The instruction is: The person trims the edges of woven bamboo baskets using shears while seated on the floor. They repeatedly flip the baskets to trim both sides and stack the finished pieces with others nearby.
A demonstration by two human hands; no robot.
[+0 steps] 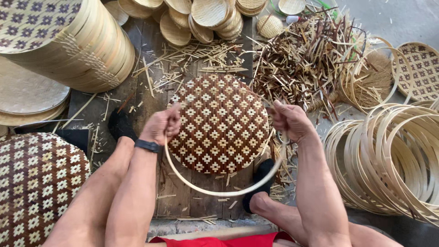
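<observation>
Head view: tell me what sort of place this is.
Probably a bamboo basket-weaving workshop, worked on the floor. Both hands, left hand and right hand, hold a thin bamboo hoop around a patterned woven disc; stacked hoops and a heap of offcut strips lie nearby.

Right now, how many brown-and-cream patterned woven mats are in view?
4: one under the hands at centre, one bottom left, one atop the stack top left, one at the right edge. Others may be hidden.

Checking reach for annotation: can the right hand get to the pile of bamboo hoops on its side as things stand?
Probably yes, once freed: the right hand now grips a bamboo hoop, but the pile of hoops lies right beside that forearm with nothing between.
</observation>
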